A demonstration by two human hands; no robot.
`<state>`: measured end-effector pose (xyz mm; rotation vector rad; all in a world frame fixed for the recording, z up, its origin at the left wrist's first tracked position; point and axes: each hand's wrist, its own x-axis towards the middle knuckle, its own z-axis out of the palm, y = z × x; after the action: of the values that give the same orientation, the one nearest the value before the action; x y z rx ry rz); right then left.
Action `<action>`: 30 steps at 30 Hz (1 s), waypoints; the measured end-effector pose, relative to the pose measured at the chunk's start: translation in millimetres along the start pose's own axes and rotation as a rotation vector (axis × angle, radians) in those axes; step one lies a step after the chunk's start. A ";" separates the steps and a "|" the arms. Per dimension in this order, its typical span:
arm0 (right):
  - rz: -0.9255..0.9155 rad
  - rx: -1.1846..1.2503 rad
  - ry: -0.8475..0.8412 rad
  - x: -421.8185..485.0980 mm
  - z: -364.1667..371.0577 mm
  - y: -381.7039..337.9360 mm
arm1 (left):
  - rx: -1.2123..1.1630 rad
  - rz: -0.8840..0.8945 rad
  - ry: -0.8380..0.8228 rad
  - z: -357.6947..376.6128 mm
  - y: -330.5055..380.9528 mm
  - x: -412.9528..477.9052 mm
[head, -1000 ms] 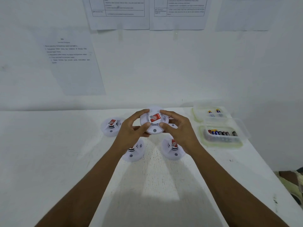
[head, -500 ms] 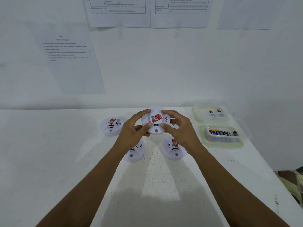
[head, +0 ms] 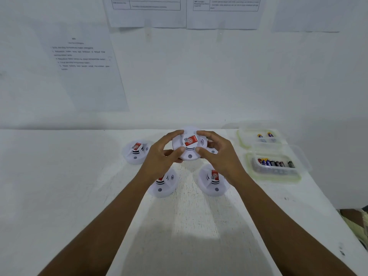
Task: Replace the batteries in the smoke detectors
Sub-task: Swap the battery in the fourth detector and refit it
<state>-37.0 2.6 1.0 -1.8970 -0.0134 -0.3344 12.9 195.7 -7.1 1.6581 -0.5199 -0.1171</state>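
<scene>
A round white smoke detector [head: 189, 145] with a red label is held above the table, face toward me. My left hand [head: 161, 156] grips its left rim with thumb and fingers curled round it. On the right rim my right hand [head: 220, 154] grips the same way. Three more white detectors lie on the table: one at the left [head: 135, 152], one under my left wrist [head: 164, 183], one under my right wrist [head: 212, 181]. A further detector [head: 212, 150] is mostly hidden behind my right hand.
At the right stands a clear plastic tray [head: 275, 177] holding several batteries [head: 275, 163]. Behind it a second clear tray [head: 246, 139] holds two yellow-tipped batteries [head: 264, 135]. The white table [head: 69, 186] meets a white wall with paper sheets. The table's right edge drops off.
The held detector has risen slightly and turned a little between my hands, its red label rotating. The detectors on the table have not moved.
</scene>
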 end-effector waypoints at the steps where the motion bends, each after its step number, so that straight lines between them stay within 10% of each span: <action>1: 0.001 0.005 -0.003 0.7 0.5 0.5 | -0.004 -0.001 0.001 -0.5 -0.5 0.4; 30: -0.054 -0.085 -0.042 24.6 1.0 11.9 | 0.093 0.015 0.001 -8.0 -12.3 21.1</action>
<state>-11.1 -4.4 -4.5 -1.9907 -0.0796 -0.3368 38.0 195.4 -13.0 1.7447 -0.5434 -0.0822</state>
